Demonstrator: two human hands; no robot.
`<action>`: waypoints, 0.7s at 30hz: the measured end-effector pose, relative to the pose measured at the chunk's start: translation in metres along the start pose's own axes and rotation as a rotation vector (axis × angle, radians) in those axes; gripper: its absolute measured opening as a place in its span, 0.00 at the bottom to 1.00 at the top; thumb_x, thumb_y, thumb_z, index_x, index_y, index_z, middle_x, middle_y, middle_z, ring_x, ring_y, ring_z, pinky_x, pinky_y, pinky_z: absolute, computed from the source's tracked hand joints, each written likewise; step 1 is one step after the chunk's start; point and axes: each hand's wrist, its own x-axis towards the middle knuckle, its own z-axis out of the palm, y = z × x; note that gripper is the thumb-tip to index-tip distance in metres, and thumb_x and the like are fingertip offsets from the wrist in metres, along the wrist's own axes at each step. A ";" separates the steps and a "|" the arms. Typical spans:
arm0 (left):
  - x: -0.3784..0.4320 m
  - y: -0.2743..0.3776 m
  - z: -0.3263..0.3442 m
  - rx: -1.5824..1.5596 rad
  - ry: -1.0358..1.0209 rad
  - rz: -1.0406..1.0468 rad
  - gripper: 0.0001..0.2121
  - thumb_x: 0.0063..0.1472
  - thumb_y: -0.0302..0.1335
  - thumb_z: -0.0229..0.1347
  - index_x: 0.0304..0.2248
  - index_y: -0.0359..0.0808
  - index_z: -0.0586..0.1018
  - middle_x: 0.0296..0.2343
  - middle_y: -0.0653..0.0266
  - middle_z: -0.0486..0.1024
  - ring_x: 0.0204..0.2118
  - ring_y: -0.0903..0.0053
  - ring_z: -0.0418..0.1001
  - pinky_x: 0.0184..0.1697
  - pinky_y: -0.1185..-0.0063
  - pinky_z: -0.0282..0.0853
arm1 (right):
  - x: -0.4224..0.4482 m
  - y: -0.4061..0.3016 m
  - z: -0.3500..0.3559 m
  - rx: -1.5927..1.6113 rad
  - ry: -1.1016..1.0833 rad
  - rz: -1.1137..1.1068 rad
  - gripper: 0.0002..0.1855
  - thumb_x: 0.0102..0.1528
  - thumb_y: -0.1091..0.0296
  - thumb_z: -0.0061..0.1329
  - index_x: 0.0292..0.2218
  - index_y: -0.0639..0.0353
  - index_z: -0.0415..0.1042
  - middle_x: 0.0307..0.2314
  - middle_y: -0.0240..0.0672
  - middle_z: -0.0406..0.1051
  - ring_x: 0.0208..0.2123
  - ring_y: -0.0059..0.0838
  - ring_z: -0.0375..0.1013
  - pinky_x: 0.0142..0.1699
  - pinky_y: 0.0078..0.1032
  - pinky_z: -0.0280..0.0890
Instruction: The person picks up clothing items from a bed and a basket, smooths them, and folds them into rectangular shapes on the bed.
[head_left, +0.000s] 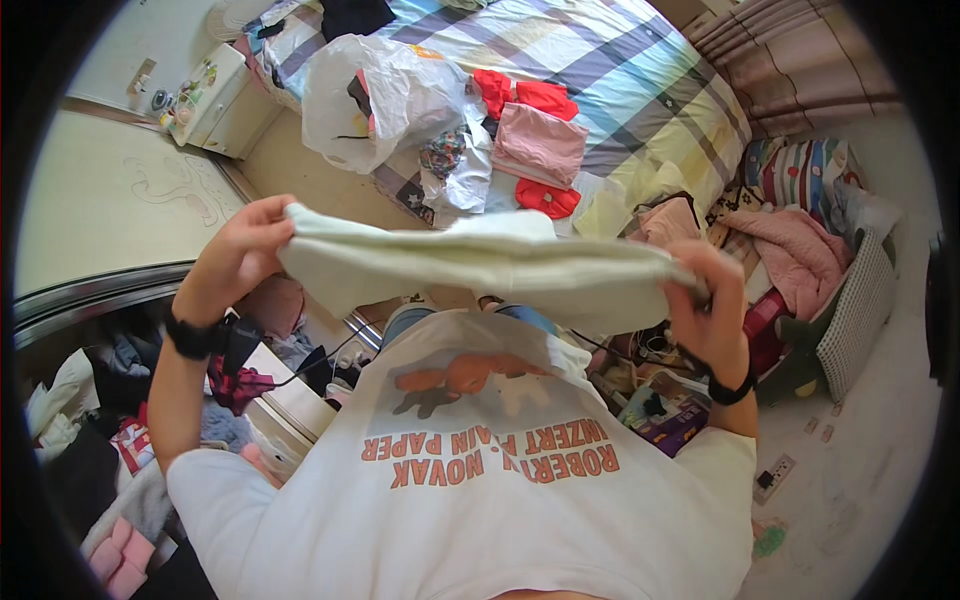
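Note:
A pale, whitish-green cloth garment (480, 262) is stretched level in front of my body, above my lap; its exact kind cannot be told. My left hand (251, 236) pinches one end between thumb and fingers. At the other end my right hand (709, 300), blurred, grips the cloth. Beyond the garment, folded pink cloth (540, 142) and red cloth pieces (547, 199) lie on the bed. Beside them a white plastic bag (405, 97) slumps with its mouth spread and dark and pink items inside.
A plaid-covered bed (630, 75) spans the far side. A white bedside cabinet (225, 105) stands at far left. Heaped clothes (82, 420) fill the lower left beside a sliding door (120, 187). At right are a pink quilted cloth (795, 255), a striped pillow (802, 176) and a purple box (667, 416).

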 end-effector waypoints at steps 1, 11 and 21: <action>0.013 0.002 0.004 0.053 -0.002 0.011 0.12 0.59 0.29 0.52 0.41 0.32 0.70 0.38 0.64 0.72 0.40 0.79 0.71 0.46 0.81 0.65 | 0.007 0.005 -0.003 0.066 -0.029 0.169 0.27 0.40 0.80 0.56 0.44 0.65 0.63 0.30 0.41 0.72 0.30 0.31 0.72 0.37 0.23 0.66; 0.222 0.072 0.022 0.417 0.156 -0.067 0.15 0.55 0.41 0.54 0.40 0.44 0.74 0.32 0.75 0.73 0.37 0.84 0.70 0.45 0.75 0.65 | 0.094 0.182 -0.052 -0.301 -0.146 0.390 0.13 0.41 0.69 0.59 0.29 0.65 0.73 0.23 0.30 0.69 0.26 0.18 0.66 0.32 0.18 0.61; 0.220 0.117 0.030 0.558 -0.069 0.588 0.14 0.57 0.37 0.53 0.38 0.36 0.75 0.35 0.72 0.71 0.39 0.88 0.68 0.48 0.80 0.62 | 0.092 0.143 -0.096 -0.503 0.149 -0.104 0.13 0.36 0.83 0.50 0.28 0.63 0.73 0.24 0.38 0.69 0.28 0.36 0.68 0.35 0.25 0.64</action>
